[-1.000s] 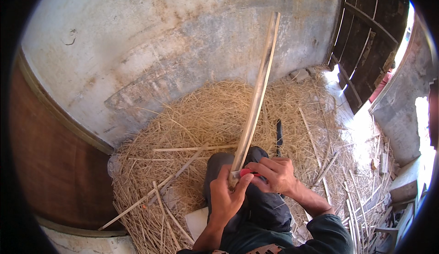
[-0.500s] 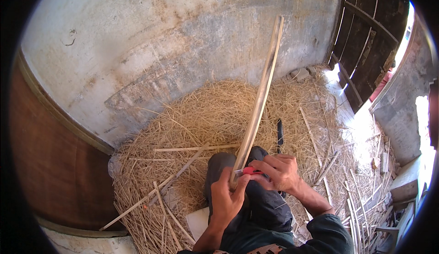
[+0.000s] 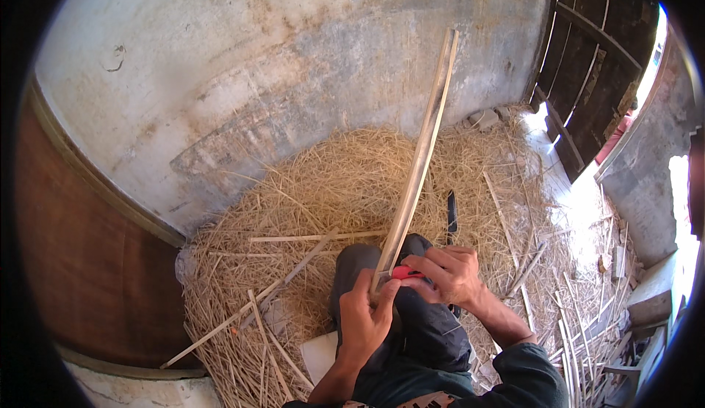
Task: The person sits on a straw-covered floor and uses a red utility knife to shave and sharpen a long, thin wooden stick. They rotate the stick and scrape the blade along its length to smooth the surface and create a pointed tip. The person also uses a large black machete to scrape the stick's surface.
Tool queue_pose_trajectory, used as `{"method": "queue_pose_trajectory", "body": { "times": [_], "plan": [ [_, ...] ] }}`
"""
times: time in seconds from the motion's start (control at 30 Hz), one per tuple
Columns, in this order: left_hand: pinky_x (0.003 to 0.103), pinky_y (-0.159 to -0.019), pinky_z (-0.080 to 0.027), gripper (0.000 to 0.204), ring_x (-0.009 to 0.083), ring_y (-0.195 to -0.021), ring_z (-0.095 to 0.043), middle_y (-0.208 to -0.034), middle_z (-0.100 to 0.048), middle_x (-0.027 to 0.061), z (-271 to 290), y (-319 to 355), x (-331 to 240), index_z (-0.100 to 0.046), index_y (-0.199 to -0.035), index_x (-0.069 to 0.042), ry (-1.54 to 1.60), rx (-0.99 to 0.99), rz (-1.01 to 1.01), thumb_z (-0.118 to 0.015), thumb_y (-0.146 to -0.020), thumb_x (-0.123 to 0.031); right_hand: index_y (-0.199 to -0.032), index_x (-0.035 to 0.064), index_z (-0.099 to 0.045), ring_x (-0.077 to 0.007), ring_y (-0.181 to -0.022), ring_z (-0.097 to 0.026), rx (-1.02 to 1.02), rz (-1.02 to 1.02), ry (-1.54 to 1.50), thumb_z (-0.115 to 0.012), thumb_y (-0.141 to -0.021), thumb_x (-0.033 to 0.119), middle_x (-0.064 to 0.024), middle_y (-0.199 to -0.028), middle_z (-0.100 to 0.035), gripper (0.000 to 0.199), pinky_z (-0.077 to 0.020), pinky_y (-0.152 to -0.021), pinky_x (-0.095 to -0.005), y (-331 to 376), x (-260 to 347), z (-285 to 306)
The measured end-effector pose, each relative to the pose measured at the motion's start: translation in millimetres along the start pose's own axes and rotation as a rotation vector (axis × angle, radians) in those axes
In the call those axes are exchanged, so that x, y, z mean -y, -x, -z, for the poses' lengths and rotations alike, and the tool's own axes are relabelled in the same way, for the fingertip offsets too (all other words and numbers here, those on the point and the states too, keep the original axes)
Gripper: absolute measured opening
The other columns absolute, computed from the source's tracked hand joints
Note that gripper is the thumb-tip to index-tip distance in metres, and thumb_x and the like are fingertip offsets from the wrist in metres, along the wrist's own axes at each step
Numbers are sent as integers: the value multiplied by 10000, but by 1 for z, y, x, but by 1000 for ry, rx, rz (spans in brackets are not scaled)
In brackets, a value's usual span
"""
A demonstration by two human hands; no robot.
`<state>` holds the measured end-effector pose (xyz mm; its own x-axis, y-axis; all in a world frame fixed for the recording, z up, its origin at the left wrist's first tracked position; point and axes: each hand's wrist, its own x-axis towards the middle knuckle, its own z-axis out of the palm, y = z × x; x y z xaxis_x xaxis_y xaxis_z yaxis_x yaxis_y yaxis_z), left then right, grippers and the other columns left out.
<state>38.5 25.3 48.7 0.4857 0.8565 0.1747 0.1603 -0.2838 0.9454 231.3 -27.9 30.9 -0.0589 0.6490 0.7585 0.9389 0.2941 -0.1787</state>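
My left hand (image 3: 365,311) is closed around the lower end of a long, pale length of split bamboo (image 3: 422,151), which rises away from me toward the wall. A red cutter knife (image 3: 404,272) is in my closed right hand (image 3: 448,276). Its short blade lies against the bamboo just above my left fingers. Both hands are close together over my knees (image 3: 433,331), in dark trousers. The exact contact of the blade with the bamboo is too small to make out.
Straw-like shavings (image 3: 338,180) cover the floor, with several loose strips (image 3: 235,327) on both sides. Beyond my knees lies a dark, blade-shaped thing (image 3: 452,213). A stained wall (image 3: 294,77) stands ahead, a brown panel (image 3: 88,246) at left, and a dark plank door (image 3: 587,63) at far right.
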Motion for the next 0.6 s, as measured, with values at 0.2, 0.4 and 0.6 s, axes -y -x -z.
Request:
{"method": "queue_pose_trajectory", "body": {
  "times": [0.2,0.4,0.6],
  "plan": [
    [259,-515,-357,285,44,-590,-441,-668,-535,2,2,0,2,-639,-995,-20,-14,-2,-3,-694,-1055,-294,-1004,171,-764,-132,-511,-587,5,-4,5,-861,-794,412,44,-674,-542,334,-434,-477,-288,-1,1,0],
    [270,-505,-361,264,48,-575,-456,-651,-531,17,1,-1,2,-639,-978,-19,-36,-12,-7,-695,-1051,-267,-986,166,-770,-147,-524,-604,-9,-20,-14,-853,-812,371,26,-687,-591,281,-452,-486,-279,-2,-1,0],
    [272,-522,-389,268,54,-583,-488,-630,-542,32,0,34,29,-644,-929,-14,-82,128,158,-710,-1034,-251,-1010,84,-782,-172,-550,-615,-288,-612,1,-724,-959,193,-92,-736,-695,133,-486,-517,-328,-15,-79,23]
  ]
}}
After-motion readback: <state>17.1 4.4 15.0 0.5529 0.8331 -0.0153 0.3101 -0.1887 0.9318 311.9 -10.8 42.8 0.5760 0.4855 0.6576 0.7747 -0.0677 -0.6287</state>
